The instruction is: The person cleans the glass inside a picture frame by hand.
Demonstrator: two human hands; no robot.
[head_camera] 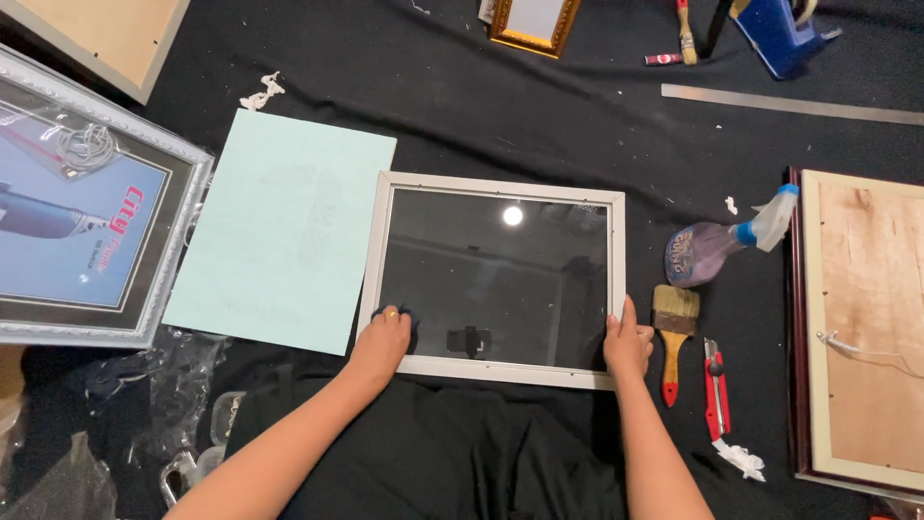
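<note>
A white rectangular picture frame (496, 279) with a dark, glossy glass pane is laid flat on the black cloth (539, 116), near its middle; a small bright light is reflected in the glass. The left hand (381, 342) is pressed on the frame's lower left corner, its fingers curled down over a small dark rag (404, 323) that is held against the glass; the right hand (628, 342) is set on the lower right corner, its fingers closed together and laid flat along the frame's edge, nothing being gripped.

Just left of the frame, touching its side, a pale green sheet (284, 231) of matte card is seen; further left a silver ornate frame (91, 207) with a blue print lies at the cloth's left edge. Just right of the frame a plastic spray bottle (722, 241) lies on its side; below it a flat bristle paintbrush (674, 337) with a red handle and a red utility knife (714, 385) are placed side by side. At the right edge a dark wooden frame (857, 327) lies face down, its tan backing board shown; a long metal ruler (789, 104) is laid near the top edge; crumpled clear plastic (164, 376) is gathered at the lower left.
</note>
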